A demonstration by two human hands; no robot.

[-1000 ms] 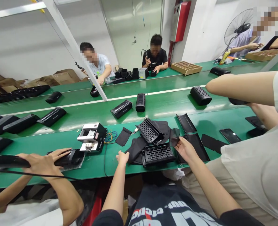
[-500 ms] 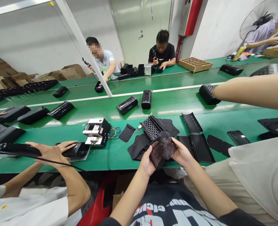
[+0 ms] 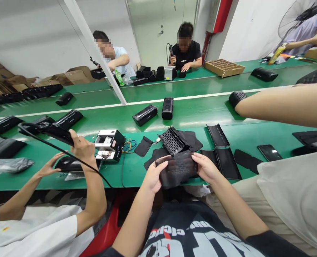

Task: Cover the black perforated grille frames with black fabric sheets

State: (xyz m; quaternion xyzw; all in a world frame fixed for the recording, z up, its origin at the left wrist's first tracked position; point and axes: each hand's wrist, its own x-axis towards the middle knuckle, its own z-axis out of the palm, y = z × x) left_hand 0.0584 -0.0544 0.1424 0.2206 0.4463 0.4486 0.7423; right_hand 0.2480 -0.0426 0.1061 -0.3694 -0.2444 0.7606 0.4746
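Observation:
Between my two hands a thin, see-through black mesh sheet (image 3: 178, 169) is stretched out above the bench's near edge. My left hand (image 3: 155, 175) pinches its left end and my right hand (image 3: 205, 167) pinches its right end. Just beyond it, a black perforated grille shell (image 3: 174, 140) rests on a pile of black sheets (image 3: 195, 140). Right of the pile are smooth black curved shells (image 3: 228, 163), with another shell (image 3: 217, 135) behind them. A small black sheet (image 3: 143, 146) lies to the left.
A black-and-white device (image 3: 110, 145) with coiled wires stands at left. Beside it a co-worker's hand (image 3: 83, 148) holds a corded tool. Another person's forearm (image 3: 281, 107) reaches in from the right. Black speaker-like units (image 3: 145, 115) lie on the green conveyor (image 3: 198, 110). A phone (image 3: 270, 152) lies at right.
The mesh sheet, folded and tilted before, is now spread wider and flatter as my left hand moved left. The co-worker at left has raised the corded tool.

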